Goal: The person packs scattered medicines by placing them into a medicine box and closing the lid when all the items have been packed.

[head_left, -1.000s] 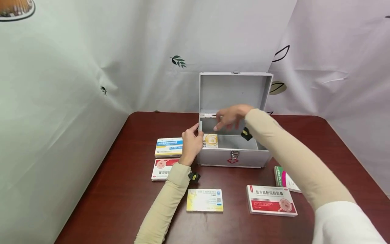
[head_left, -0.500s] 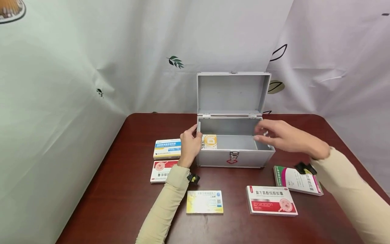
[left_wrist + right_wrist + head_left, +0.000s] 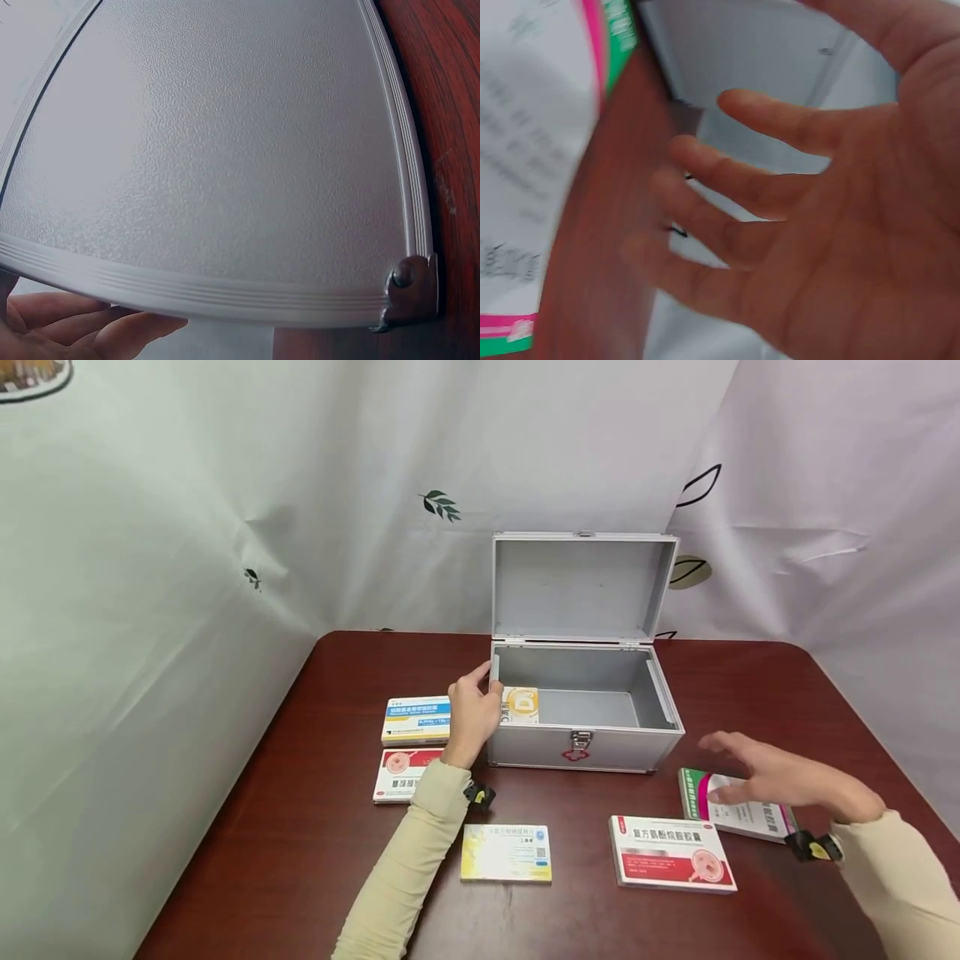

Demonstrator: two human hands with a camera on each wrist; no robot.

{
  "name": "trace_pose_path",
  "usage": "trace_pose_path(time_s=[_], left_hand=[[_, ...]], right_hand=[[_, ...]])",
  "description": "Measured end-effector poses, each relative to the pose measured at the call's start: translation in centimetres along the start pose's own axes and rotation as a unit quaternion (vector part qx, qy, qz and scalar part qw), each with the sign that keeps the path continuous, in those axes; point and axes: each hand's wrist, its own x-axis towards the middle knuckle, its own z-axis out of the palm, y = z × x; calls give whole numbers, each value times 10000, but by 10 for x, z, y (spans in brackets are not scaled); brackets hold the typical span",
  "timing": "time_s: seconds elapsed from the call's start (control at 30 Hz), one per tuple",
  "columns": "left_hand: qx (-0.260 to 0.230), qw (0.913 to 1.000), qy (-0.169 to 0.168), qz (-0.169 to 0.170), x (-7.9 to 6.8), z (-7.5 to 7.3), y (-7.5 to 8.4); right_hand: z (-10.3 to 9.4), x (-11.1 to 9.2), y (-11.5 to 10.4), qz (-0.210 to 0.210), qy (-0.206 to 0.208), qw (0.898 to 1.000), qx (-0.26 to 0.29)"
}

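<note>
An aluminium case stands on the table with its lid raised, and a white-and-orange medicine box lies inside at its left end. My left hand holds the case's left edge; in the left wrist view its fingers show past the metal rim. Above the green, white and magenta medicine box hovers my right hand, fingers spread and nothing in it. The right wrist view shows that palm bare, apart from the box. A red-and-white medicine box lies in front of it.
Left of the case lie a blue, white and yellow medicine box and another red-and-white one, both partly behind the left hand. A yellow-and-white box is near the front. A pale curtain hangs behind the table.
My right hand has come out of the case and swung right and toward me, over the green, white and magenta box. The left hand keeps its place on the case.
</note>
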Motion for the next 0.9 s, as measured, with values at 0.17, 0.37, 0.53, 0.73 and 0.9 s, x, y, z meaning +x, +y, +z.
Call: trace_pose_path(time_s=[0.17, 0.37, 0.53, 0.73, 0.9], left_hand=[[2, 10000, 35, 15, 0, -1, 0], [-43, 10000, 26, 24, -1, -1, 0], [-34, 10000, 15, 26, 0, -1, 0], [-61, 9999, 20, 82, 0, 0, 0], [-67, 9999, 42, 138, 0, 0, 0]], right_hand=[[13, -1, 5, 305, -451, 9985, 82], [20, -4, 2, 467, -810, 9953, 230], [19, -8, -1, 748, -1160, 9891, 518], [24, -10, 1, 795, -1140, 9902, 163], [29, -7, 2, 794, -920, 9923, -222]])
